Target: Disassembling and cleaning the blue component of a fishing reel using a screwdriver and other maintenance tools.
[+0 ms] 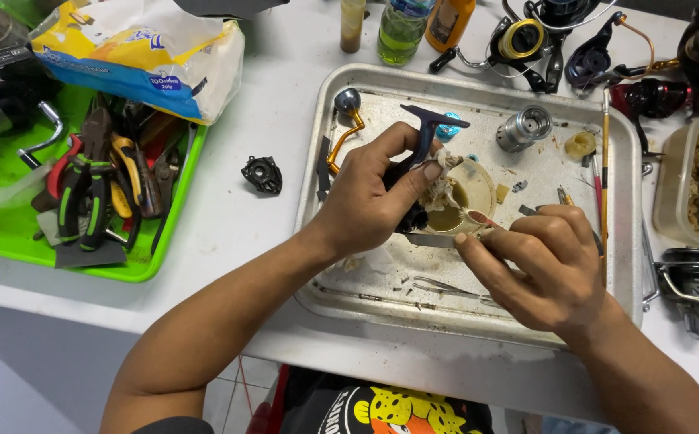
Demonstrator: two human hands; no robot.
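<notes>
We see our left hand [369, 197] closed around a dark reel body [414, 189], thumb pressing a soiled tissue [444, 191] against it, the part tipped over a small cup of murky liquid [454, 213], likely so drips fall into the cup and not on the surface [277, 137]. Our right hand [542, 265] is pinched shut on a thin red-tipped brush [478, 217], its tip just beside the left thumb and over the cup, held like a pen for fine control. Both hands work above a metal tray [349, 305], which seems to keep small parts from rolling off: beyond the left hand lie one gold-armed handle with a knob [346, 112] and one silver spool [526, 126]; under the right hand lie one pair of tweezers [446, 287]. Left of the left hand, off the tray, sits one black side cover [263, 174], and farther left one green tray [12, 225] of pliers under a pack of tissues [141, 52]. Beyond both hands we count three bottles [402, 28]; several other reels [526, 40] crowd the far right, one reel [695, 281] just right of the right hand
</notes>
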